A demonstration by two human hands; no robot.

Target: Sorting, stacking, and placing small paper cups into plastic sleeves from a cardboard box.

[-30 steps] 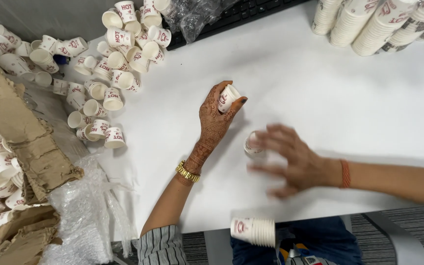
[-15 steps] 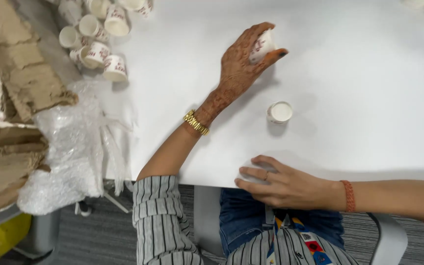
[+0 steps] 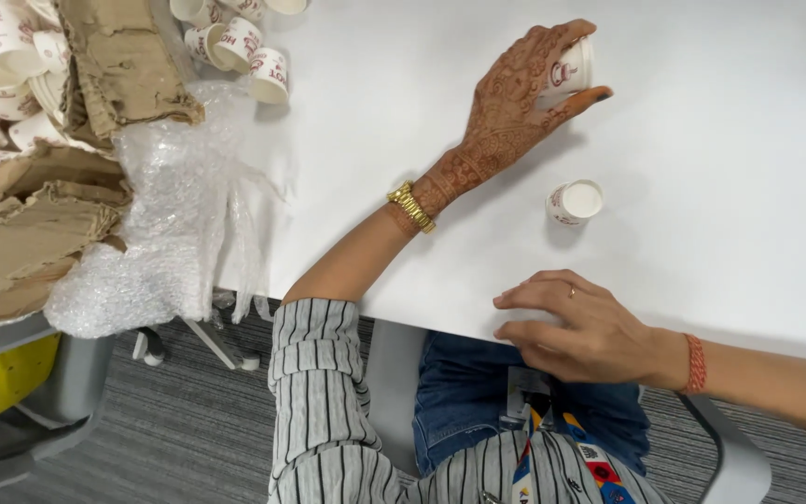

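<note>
My left hand [image 3: 515, 103], patterned with henna and wearing a gold watch, is shut on a small white paper cup with red print [image 3: 571, 67], held on its side just above the white table [image 3: 720, 187]. A second small paper cup [image 3: 574, 203] stands alone on the table below that hand, apparently bottom up. My right hand [image 3: 590, 331], with a ring and a red thread bracelet, lies palm down at the table's near edge, over my lap. Its fingers are loosely apart and nothing shows in them.
Many loose paper cups [image 3: 235, 47] lie at the table's far left corner. Torn brown cardboard [image 3: 67, 187] and crumpled bubble wrap [image 3: 170, 224] hang over the left edge. A grey chair [image 3: 30, 411] stands on the carpet at lower left.
My right hand left the cup standing on the table and drew back to the near edge. My left hand kept its cup and moved farther across the table. The view shifted toward me.
</note>
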